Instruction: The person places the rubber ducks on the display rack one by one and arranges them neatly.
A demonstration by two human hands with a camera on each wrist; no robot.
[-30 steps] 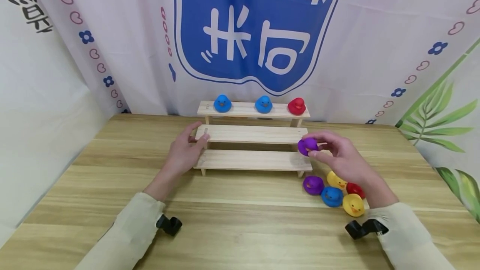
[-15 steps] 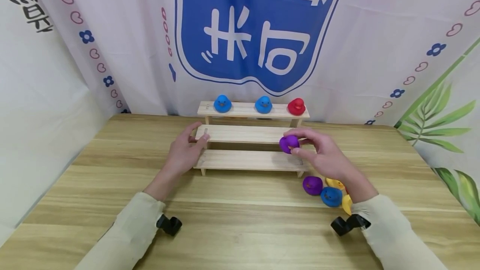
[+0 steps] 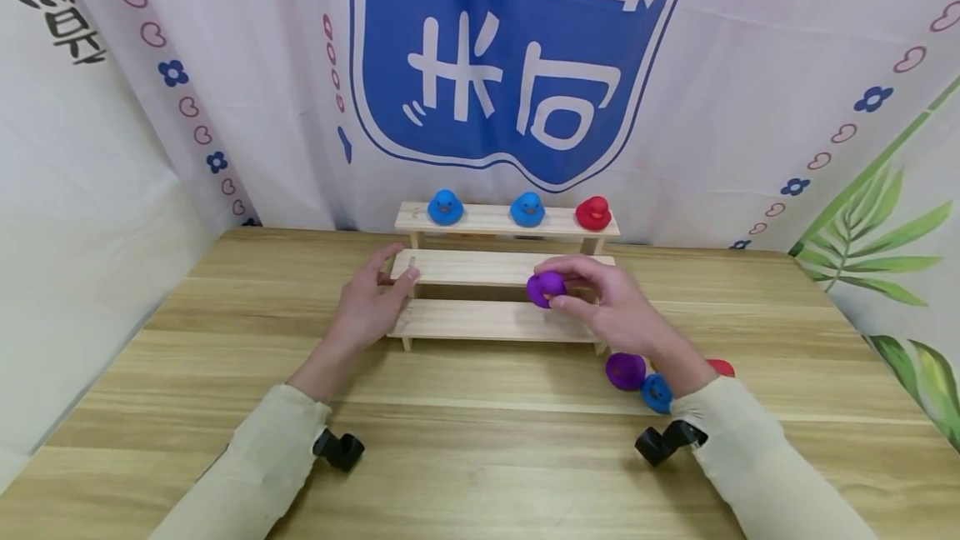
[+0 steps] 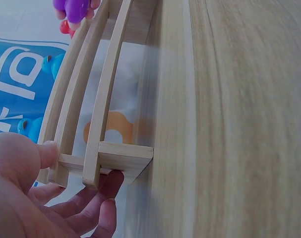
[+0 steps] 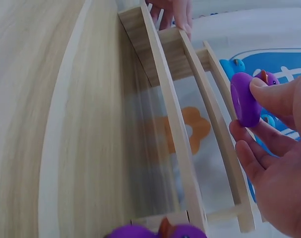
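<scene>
A three-tier wooden stand (image 3: 502, 269) stands on the table. Its left end is held by my left hand (image 3: 367, 302), thumb on the middle tier and fingers below, as the left wrist view (image 4: 56, 198) shows. My right hand (image 3: 611, 302) pinches a purple rubber duck (image 3: 546, 288) between thumb and fingers. In the head view this duck appears in front of the middle tier, right of its centre; whether it touches the wood I cannot tell. On the top tier sit two blue rubber ducks (image 3: 446, 207) and a red rubber duck (image 3: 594, 213).
Right of the stand, on the table (image 3: 480, 457), lie another purple duck (image 3: 626, 371), a blue duck (image 3: 657, 392) and a red duck (image 3: 722, 367), partly hidden by my right forearm. A printed curtain (image 3: 285, 107) hangs behind.
My right hand has moved left along the stand with the purple duck in its fingers. Its forearm now covers the yellow ducks almost wholly. My left hand has stayed in place.
</scene>
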